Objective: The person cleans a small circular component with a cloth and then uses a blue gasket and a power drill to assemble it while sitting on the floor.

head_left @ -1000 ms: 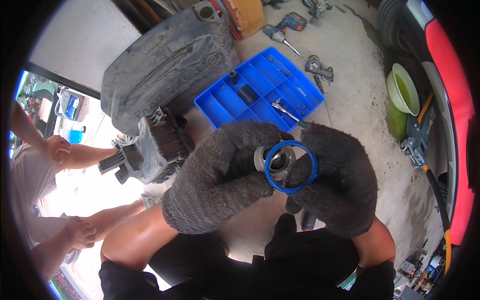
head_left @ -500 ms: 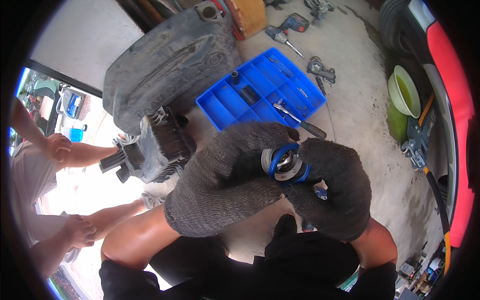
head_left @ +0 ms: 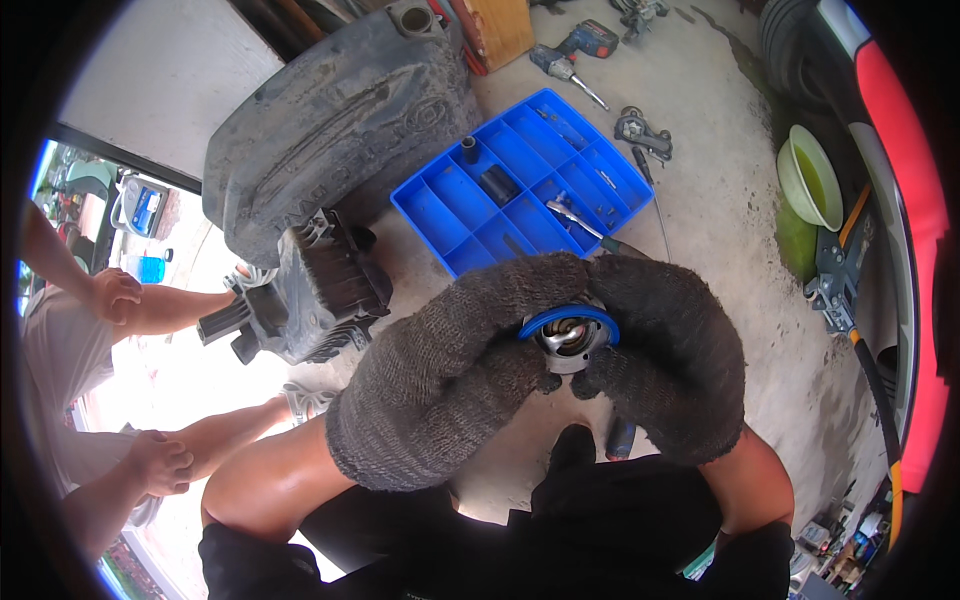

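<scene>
Both hands are in thick grey knit gloves, bunched together just below the blue compartment tray (head_left: 520,185) on the concrete floor (head_left: 720,220). The left hand (head_left: 450,375) and right hand (head_left: 670,360) are wrapped around a small round metal part (head_left: 568,345) with a blue ring (head_left: 570,318) sitting around its top edge. Fingers of both hands are curled tight on it, thumbs pressed in from underneath, so you only see the top of the part peeking out between the gloves.

The tray has a couple of dark sockets and a ratchet-looking tool (head_left: 580,218) lying in its compartments. Left of the tray there's a big dark plastic tank (head_left: 330,120), and below that a black finned engine block (head_left: 320,290). Above the tray a cordless drill (head_left: 575,45) lies on the floor. Well right of the tray is a green bowl (head_left: 810,180). Another person crouches far left of the tray, one hand (head_left: 118,292) resting on their knee.
</scene>
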A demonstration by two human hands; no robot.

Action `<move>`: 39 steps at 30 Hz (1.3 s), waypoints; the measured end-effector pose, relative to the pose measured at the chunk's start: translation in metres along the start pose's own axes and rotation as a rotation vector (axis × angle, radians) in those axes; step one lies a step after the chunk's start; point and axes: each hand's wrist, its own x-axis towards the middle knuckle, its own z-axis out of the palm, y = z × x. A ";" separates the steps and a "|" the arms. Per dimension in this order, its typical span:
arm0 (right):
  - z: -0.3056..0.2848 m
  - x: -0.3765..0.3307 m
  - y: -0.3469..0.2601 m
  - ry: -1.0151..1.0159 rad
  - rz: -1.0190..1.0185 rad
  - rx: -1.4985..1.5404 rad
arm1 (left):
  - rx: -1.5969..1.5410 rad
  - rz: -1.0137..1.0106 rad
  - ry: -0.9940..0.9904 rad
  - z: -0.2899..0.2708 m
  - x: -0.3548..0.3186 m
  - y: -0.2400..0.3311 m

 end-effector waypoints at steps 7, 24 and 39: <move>-0.003 0.003 -0.005 0.052 0.207 0.231 | 0.007 0.054 0.015 0.001 0.006 -0.009; -0.001 0.003 0.017 0.115 0.052 0.192 | 0.145 0.071 0.107 0.009 0.007 -0.014; 0.007 0.006 0.022 0.220 -0.353 -0.380 | -0.148 -0.054 0.177 0.019 0.010 -0.009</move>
